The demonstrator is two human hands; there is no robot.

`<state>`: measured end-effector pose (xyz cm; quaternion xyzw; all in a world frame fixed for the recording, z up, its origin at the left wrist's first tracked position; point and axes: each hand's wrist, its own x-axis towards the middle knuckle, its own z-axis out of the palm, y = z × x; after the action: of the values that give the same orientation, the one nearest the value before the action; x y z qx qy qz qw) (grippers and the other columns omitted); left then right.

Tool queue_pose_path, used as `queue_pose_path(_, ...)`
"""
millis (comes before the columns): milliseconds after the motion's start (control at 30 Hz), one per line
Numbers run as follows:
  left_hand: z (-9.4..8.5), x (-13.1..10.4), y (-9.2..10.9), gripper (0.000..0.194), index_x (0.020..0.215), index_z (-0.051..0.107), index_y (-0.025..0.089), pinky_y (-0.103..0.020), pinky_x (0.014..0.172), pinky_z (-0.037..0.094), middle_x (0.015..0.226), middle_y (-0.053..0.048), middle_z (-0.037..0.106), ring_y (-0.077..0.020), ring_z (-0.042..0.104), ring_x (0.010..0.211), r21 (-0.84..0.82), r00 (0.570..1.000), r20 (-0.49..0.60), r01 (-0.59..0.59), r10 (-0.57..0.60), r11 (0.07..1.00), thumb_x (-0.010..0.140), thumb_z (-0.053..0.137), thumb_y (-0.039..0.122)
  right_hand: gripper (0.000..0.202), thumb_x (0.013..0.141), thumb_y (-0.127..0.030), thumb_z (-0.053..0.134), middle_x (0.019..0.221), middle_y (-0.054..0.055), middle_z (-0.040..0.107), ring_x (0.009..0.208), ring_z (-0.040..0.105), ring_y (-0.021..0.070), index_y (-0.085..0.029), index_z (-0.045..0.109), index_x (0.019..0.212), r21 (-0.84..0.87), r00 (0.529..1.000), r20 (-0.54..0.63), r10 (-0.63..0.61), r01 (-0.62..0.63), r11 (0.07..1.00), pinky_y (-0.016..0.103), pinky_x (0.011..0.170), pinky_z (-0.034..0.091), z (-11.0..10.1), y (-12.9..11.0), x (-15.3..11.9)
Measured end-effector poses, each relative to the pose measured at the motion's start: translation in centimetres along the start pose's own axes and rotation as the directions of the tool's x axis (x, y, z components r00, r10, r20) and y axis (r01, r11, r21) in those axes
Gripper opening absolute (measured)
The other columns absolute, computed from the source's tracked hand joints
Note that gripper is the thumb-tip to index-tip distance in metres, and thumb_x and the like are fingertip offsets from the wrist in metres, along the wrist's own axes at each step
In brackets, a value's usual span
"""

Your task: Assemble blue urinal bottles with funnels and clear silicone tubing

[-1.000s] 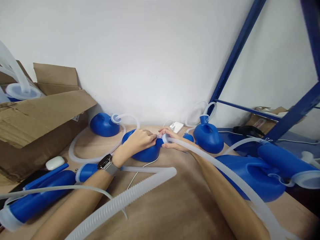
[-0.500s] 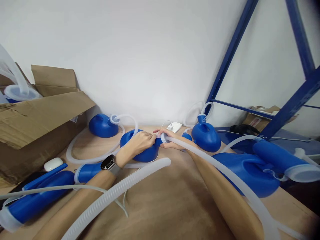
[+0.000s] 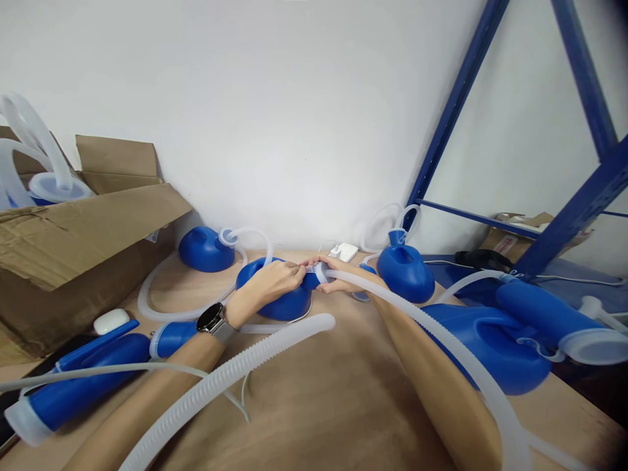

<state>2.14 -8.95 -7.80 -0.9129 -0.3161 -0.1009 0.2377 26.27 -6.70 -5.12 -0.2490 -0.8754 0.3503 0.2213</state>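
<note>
Handling the joint well looks to be a matter of bracing the jug [image 3: 289, 306] against the table [image 3: 353, 373] with the left hand [image 3: 275, 282], so that its neck [image 3: 309, 282] does not roll, while the right hand [image 3: 342, 273] holds the cap [image 3: 322, 272] square to it. Even pressure round the rim would serve better than a push on one side. The tube [image 3: 392, 299] probably wants slack — a pull on it could tilt the cap.

The left hand is closed on the jug, its fingertips bunched at the neck beside a clear strip [image 3: 310, 268]; exactly what they pinch is too small to tell. The right hand grips the cap, thumb on the near side, fingers on the far side.

With 12 o'clock towards the wall [image 3: 294, 131], the cap sits at 3 o'clock from the left hand and 9 o'clock from the right. The jug's body spreads below the left hand, round to 5 o'clock, and lies at 8 from the right hand. The tube leaves the cap towards 4 o'clock, passing above the right forearm [image 3: 417, 353]. A ribbed tube [image 3: 255, 353] ends at 6 from the cap — near, but apart from both hands.
</note>
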Motion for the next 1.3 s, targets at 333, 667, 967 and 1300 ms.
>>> queue_pose_path(333, 0.8, -0.6, -0.3, 0.033, 0.131, 0.052, 0.007, -0.042, 0.083, 0.062, 0.123, -0.025, 0.070, -0.0321, 0.071, 0.114, -0.034, 0.999, -0.053, 0.001, -0.003, 0.999, 0.102, 0.036, 0.008, 0.074, 0.084, -0.035, 0.077, 0.158, 0.013, 0.046, 0.148, 0.041, 0.0302, -0.022, 0.046, 0.149, -0.114, 0.994, 0.100, -0.051, 0.062, 0.991, 0.047, 0.123, 0.031, -0.8, -0.2, 0.0)
queue_pose_path(667, -0.1, -0.6, -1.7, 0.031, 0.133, 0.056, 0.016, -0.043, 0.098, 0.052, 0.118, -0.014, 0.074, -0.0257, 0.070, 0.109, -0.125, 0.978, -0.141, 0.139, -0.157, 0.982, 0.109, 0.042, 0.029, 0.107, 0.079, -0.057, 0.081, 0.161, 0.019, 0.040, 0.148, 0.041, 0.0337, -0.023, 0.024, 0.162, -0.244, 0.996, -0.029, 0.086, -0.091, 0.966, 0.052, 0.120, 0.036, 0.5, -1.2, -0.1)
queue_pose_path(967, 0.7, -0.2, -1.0, 0.041, 0.112, 0.067, 0.015, -0.043, 0.093, 0.045, 0.111, -0.013, 0.069, -0.0275, 0.061, 0.104, -0.128, 0.973, -0.118, 0.185, -0.201, 0.974, 0.110, 0.031, 0.033, 0.086, 0.081, -0.062, 0.077, 0.129, 0.010, 0.069, 0.109, 0.069, 0.0303, -0.029, 0.041, 0.152, -0.461, 0.976, -0.217, 0.028, -0.128, 0.878, 0.042, 0.094, 0.051, 2.3, -0.8, -2.0)
queue_pose_path(1300, 1.1, -0.2, 0.1, 0.039, 0.113, 0.063, 0.016, -0.048, 0.103, 0.036, 0.113, -0.013, 0.067, -0.0293, 0.057, 0.111, -0.105, 0.982, -0.094, 0.154, -0.164, 0.983, 0.109, 0.027, 0.028, 0.043, 0.082, -0.057, 0.064, 0.089, 0.008, 0.074, 0.079, 0.072, 0.0280, -0.022, 0.055, 0.106, -0.514, 0.808, -0.588, -0.046, -0.329, 0.792, 0.032, 0.068, 0.046, 6.7, -0.5, -0.3)
